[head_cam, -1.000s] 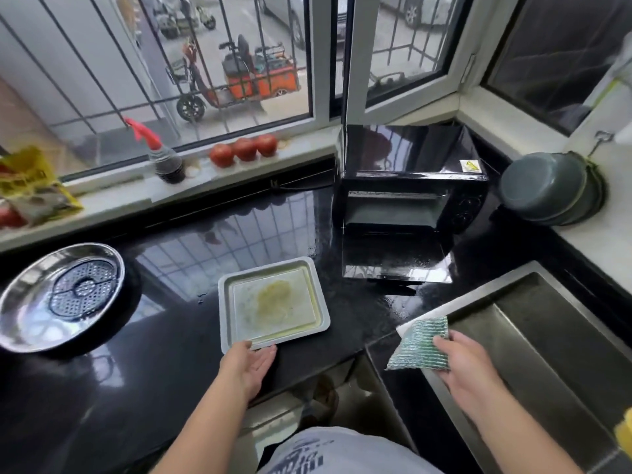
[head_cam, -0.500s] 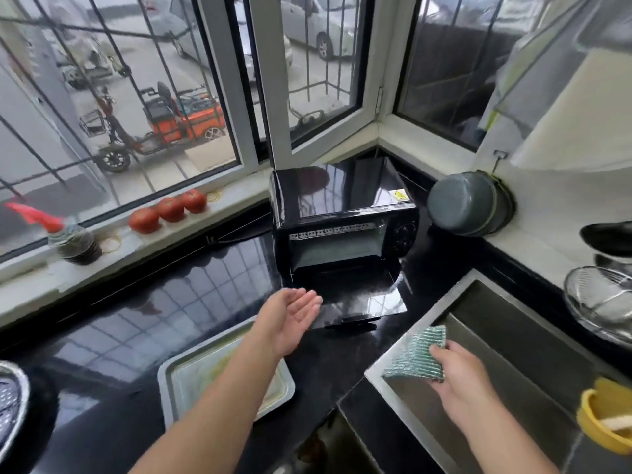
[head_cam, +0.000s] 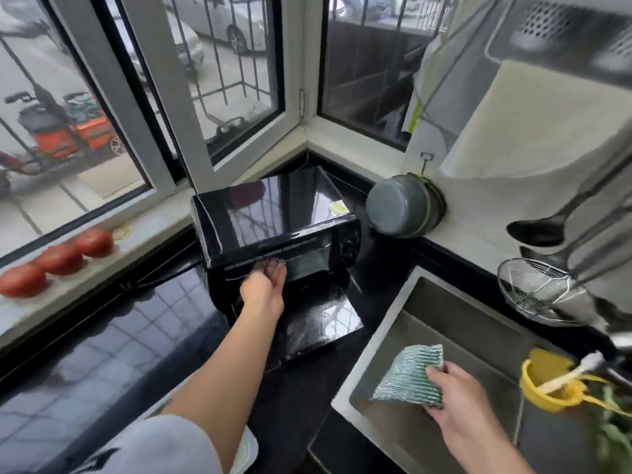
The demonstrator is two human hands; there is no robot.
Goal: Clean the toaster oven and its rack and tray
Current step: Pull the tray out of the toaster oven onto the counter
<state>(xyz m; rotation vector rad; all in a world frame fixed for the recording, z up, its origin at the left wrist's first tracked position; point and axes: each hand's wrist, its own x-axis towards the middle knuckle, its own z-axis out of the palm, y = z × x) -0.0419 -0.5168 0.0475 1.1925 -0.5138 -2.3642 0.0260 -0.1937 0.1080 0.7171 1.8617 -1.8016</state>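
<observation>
Glossy black stone forms the desk (head_cam: 102, 336), which runs under barred windows into a far corner. At that corner stands the black toaster oven (head_cam: 273, 227), its glass door (head_cam: 318, 323) dropped flat toward the near edge. The left hand (head_cam: 265, 285) reaches into the oven's open mouth; its fingers are partly hidden inside and blurred, so I cannot tell whether they grip anything. Only a pale sliver of the tray (head_cam: 244, 453) shows at the desk's near edge, behind the left forearm. The right hand (head_cam: 455, 388) pinches a green scouring pad (head_cam: 410, 378) over the steel sink (head_cam: 427, 302), set into the desk's right side. Beside the sink's right rim sits a yellow cup (head_cam: 540, 388) holding a brush. A wire strainer (head_cam: 543, 292) and dark ladles hang above that. A grey pot (head_cam: 398, 206) hangs on the wall just right of the oven. Red tomatoes (head_cam: 61, 258) line the windowsill along the desk's far left edge.
</observation>
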